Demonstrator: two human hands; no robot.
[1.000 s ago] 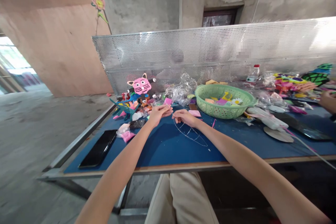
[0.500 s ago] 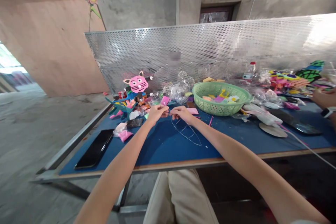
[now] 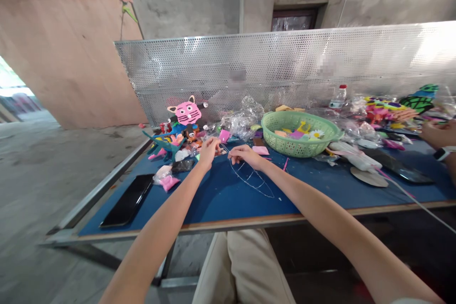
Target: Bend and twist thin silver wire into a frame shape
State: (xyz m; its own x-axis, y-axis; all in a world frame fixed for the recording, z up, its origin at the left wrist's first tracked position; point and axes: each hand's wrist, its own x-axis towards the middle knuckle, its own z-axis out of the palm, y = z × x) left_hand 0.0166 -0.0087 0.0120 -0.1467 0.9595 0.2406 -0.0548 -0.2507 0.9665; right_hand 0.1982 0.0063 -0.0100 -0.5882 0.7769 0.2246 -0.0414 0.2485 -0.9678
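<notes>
The wire frame point(image 3: 254, 181) lies flat on the blue table point(image 3: 213, 199), a thin leaf-shaped outline with cross struts; its long axis runs from the far left, under the hands, toward the near right, and its pointed tip faces the person's right side, close to the table's near edge; the right hand point(image 3: 245, 154) sits on the far end of that axis, fingers curled down and closed on the wire there, so almost the whole frame stretches away from this grip toward the person; the left hand point(image 3: 208, 148) is just beside it on the left, apart from the frame's body, thumb and forefinger pressed together on what looks like a loose strand that slants from the pinch down to the frame's far end, though the strand is too fine to be sure of the contact; the right hand is thus the nearer of the two to the frame, the left holding off its end, farther from the tip; a green basket point(image 3: 295, 149) stands near on the right, a dark phone point(image 3: 124, 200) lies well apart on the left, and a co-worker's hand point(image 3: 438, 134) rests at the far right edge.
</notes>
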